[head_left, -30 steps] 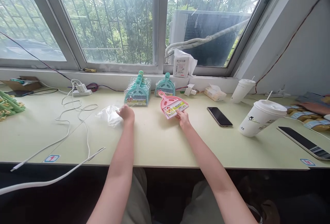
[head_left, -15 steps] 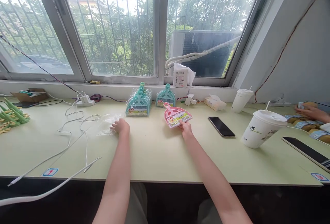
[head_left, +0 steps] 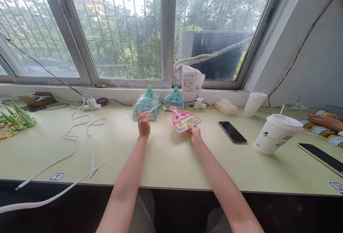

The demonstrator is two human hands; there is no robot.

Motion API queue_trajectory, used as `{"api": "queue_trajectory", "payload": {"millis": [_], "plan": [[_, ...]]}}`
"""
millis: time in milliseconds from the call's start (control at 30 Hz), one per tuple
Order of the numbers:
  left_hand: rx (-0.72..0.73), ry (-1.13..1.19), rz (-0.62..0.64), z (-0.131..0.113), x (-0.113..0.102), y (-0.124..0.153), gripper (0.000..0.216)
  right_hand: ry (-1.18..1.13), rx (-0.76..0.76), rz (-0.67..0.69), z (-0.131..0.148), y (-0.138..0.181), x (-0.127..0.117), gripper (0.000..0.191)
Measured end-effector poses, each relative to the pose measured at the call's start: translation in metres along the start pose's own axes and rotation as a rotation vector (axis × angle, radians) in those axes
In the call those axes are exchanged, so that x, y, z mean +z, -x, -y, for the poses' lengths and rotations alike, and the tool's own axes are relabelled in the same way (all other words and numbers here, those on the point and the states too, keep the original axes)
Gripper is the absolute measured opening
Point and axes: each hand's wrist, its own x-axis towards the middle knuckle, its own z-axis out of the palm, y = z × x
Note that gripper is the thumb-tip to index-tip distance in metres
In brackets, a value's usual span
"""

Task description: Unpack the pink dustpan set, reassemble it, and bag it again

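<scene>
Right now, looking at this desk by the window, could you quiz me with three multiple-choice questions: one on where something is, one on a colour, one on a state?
1. Where does the dark phone lie?
A. On the windowsill
B. On the desk, between the pink dustpan and the big paper cup
C. In the cardboard tray at far left

2. What colour is the dustpan under the right hand?
A. Pink
B. Teal
C. Yellow

3. What is the left hand doing?
A. Resting flat on the cables
B. Gripping the cup
C. Raised in front of the wrapped teal dustpans, holding clear plastic wrap

Answers: 1 B, the phone sits flat on the desk between those two. 2 A, the pan at the right fingertips is pink with a yellow label. 3 C, the hand is lifted by the teal stack with filmy plastic at its fingers.
</scene>
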Motion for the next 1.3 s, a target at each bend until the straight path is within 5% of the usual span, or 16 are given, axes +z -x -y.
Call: {"api": "queue_trajectory", "payload": {"millis": [200,300,733,1167,1233,1300], "plan": [[0.353,-0.071,0.624,-0.034,0.028,0.011,0.044,0.117,-0.183,0.218,0.016,0.002,-0.001,0.03],[0.383,-0.182,0.753,-0.027,0.03,0.012,0.041,0.222,-0.137,0.332,0.02,0.003,0.001,0.029],[0.165,-0.2,0.472,-0.018,0.023,0.007,0.061,0.409,0.047,0.401,0.031,-0.005,-0.019,0.025],[0.368,0.097,0.449,-0.058,0.022,0.014,0.066,0.264,-0.057,0.282,0.012,0.001,-0.001,0.028],[0.302,0.152,0.373,-0.067,0.015,0.014,0.061,0.205,-0.067,0.252,0.01,0.001,-0.001,0.028],[0.064,0.181,0.18,-0.074,0.01,0.013,0.059,0.158,-0.082,0.238,0.011,0.001,-0.002,0.029]]}}
